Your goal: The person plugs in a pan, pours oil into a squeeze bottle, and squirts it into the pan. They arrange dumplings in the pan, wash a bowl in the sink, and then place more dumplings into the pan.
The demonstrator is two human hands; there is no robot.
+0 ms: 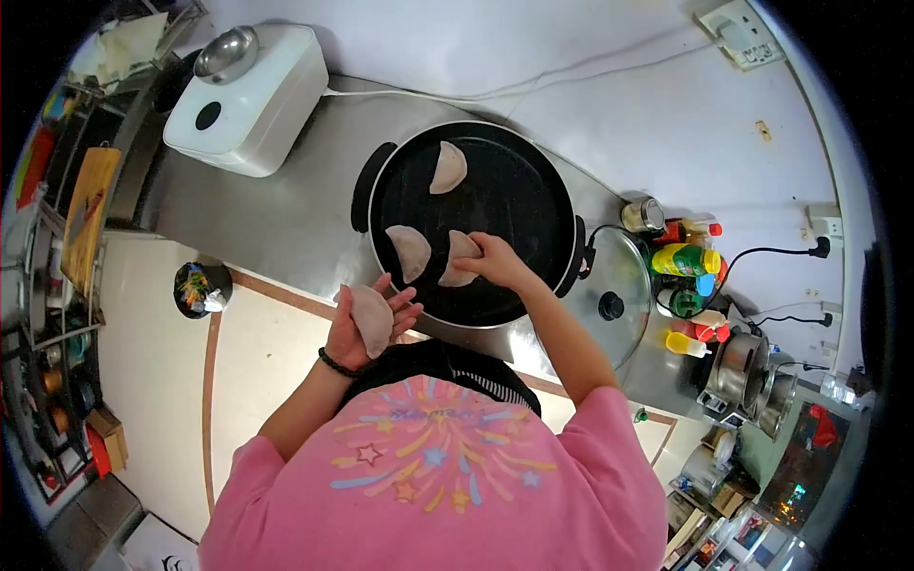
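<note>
A round black electric pan (514,285) sits on the steel counter. Two pale half-moon dumplings lie in it, one at the far side (447,167) and one nearer (410,251). My right hand (498,259) is over the pan, fingers pinched on a third dumpling (460,259) that touches the pan surface. My left hand (369,324) is held palm up at the counter's near edge, with another dumpling (372,318) resting on it. A dark bead bracelet circles my left wrist.
A white appliance (249,103) with a steel bowl on top stands at the left. A glass lid (615,297) lies right of the pan, beside sauce bottles (687,259) and steel pots (747,373). Racks with utensils line the far left.
</note>
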